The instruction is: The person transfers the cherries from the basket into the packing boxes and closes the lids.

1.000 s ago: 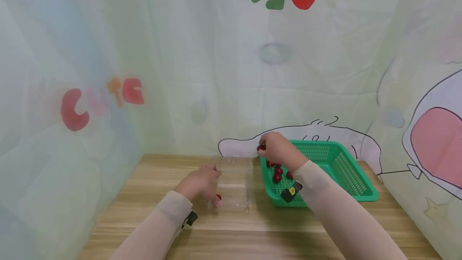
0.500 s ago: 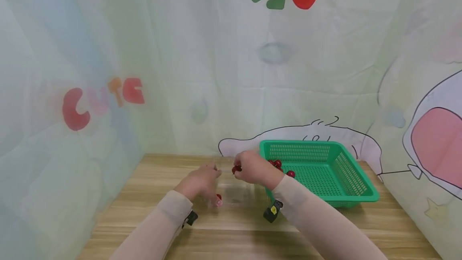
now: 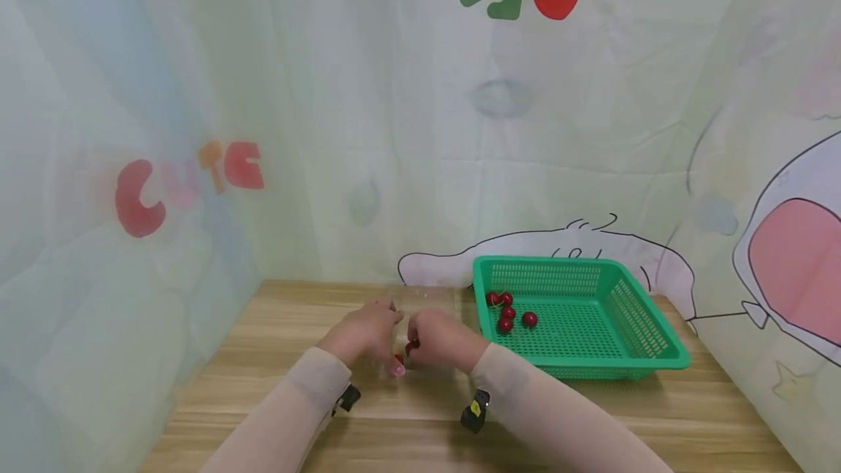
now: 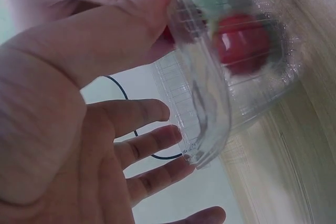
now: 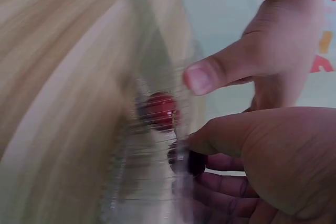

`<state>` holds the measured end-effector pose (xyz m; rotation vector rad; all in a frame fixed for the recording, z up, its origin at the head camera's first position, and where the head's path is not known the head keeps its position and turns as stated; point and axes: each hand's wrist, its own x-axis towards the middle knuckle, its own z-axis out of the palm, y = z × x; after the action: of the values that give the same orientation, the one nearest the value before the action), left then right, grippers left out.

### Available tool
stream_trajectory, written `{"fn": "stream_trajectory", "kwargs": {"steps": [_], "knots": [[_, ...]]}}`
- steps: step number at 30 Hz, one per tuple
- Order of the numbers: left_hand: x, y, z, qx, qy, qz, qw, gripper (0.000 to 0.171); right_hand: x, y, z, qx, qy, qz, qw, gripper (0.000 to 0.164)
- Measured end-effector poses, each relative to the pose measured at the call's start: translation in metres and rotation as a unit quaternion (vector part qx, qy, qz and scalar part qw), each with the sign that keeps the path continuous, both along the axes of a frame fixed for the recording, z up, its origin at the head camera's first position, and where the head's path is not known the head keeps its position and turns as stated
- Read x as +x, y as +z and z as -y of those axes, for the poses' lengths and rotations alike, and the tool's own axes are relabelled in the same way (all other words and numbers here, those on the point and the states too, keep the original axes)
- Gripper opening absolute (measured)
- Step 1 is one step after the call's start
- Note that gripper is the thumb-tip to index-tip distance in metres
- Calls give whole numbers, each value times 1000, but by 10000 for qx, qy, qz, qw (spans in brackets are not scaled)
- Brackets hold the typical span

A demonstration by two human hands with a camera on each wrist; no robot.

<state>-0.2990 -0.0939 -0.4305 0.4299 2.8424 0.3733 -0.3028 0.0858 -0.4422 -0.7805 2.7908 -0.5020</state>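
Observation:
A clear plastic box (image 3: pixel 430 299) sits on the table, its lines hard to make out in the head view. My left hand (image 3: pixel 364 334) rests against the box's left side. Thumb and fairly straight fingers touch the outer wall near the rim, as the left wrist view shows. Over the box's front part, my right hand (image 3: pixel 442 340) pinches a dark red cherry (image 5: pixel 190 160) between thumb and fingers. One red cherry (image 4: pixel 242 43) with a stem lies inside the box, near its front left corner. Right of the box stands a green basket (image 3: pixel 591 365) holding several cherries (image 3: pixel 504 324).
The wooden table (image 3: pixel 276 400) carries both containers. A printed curtain (image 3: pixel 342 130) hangs behind and at the sides, close to the basket's back edge. Small black cameras are strapped under both wrists.
My right hand has come left and forward from above the basket's left edge, bringing the cherry down over the box. The left hand has stayed at the box's side.

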Motion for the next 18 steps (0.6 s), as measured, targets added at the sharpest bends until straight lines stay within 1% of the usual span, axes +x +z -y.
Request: {"fn": "stream_trajectory", "kwargs": {"steps": [4,8,12,14,18], "knots": [[1,2,0,18,24,41,10000,110,1,-7,0,132,173,-118,9997,13],[3,4,0,12,16,37,10000,109,1,-10,0,45,240,20,9997,17],[2,3,-1,-22,-5,-1,10000,108,1,-12,1,-29,230,145,9996,19],[2,3,-1,-20,-5,-8,10000,108,1,-12,1,-18,215,135,9997,19],[2,2,-1,35,7,-5,10000,108,1,-9,-1,82,131,61,9999,11]]}}
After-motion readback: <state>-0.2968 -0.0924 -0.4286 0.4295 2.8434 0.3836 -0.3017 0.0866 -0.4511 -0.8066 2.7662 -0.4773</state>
